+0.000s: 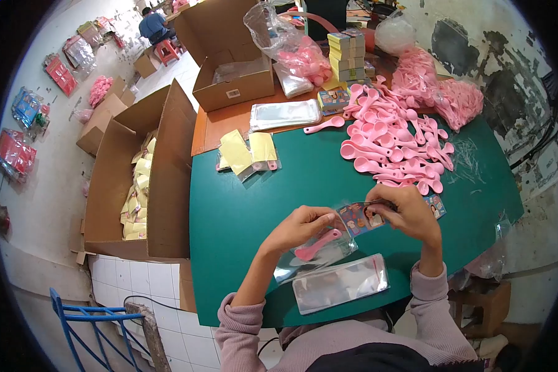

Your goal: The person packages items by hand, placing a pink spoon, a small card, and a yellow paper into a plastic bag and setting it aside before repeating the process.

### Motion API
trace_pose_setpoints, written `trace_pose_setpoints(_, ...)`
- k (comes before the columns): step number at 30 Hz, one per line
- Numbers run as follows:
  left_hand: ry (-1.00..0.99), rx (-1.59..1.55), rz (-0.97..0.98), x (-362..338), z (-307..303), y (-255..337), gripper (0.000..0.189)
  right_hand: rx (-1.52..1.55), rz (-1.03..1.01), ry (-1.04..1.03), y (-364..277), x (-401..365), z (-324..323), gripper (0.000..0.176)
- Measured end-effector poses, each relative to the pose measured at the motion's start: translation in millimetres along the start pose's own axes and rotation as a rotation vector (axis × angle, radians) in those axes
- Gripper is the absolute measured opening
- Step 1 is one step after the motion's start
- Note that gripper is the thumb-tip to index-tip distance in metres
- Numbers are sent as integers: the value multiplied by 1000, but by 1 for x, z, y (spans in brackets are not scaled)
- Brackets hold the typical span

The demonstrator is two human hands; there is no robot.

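My left hand is closed on the upper edge of a clear plastic bag. A pink measuring spoon lies inside that bag. To its right, my right hand pinches a colourful printed card, whose left end overlaps the bag's opening. Below my hands, close to the table's front edge, rests a stack of clear plastic bags. Another printed card pokes out beyond my right hand. A large heap of pink measuring spoons spreads just past it on the green table.
Filled packets with yellow cards lie at the table's back left. An open carton of similar packets stands left of the table. Behind are bundled cards, more bags and another box. A person sits far back.
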State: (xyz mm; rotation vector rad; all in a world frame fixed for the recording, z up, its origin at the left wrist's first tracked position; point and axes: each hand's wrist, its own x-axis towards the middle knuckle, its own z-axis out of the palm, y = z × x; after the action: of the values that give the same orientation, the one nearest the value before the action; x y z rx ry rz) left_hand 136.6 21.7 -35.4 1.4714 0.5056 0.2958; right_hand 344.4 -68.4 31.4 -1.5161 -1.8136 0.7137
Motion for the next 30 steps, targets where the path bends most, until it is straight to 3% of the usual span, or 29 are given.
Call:
trace_pose_setpoints(8,-123,73,-42,1,-5,-4,33,-42,-124,-40,6,5,13,14)
trace_pose_setpoints(10,-168,219,0,1,-3,-3,33,85,115,-282,-5,8,14,14)
trace_pose_setpoints(13,-74,163,36,-1,0,1,38,152,60,-176,6,5,10,15)
trace_pose_setpoints(20,-33,308,78,1,9,-5,49,81,-1,-268,22,8,29,25)
trace_pose_setpoints(23,63,394,131,-1,17,0,57,100,-115,5,26,10,49,21)
trace_pose_setpoints(24,121,496,56,-2,20,8,60,99,-115,5,29,10,55,21)
trace_pose_setpoints(28,135,615,-122,-11,12,12,63,202,69,-90,31,6,60,18)
trace_pose_setpoints(30,21,528,-56,-16,-16,0,61,432,165,-26,41,7,54,13)
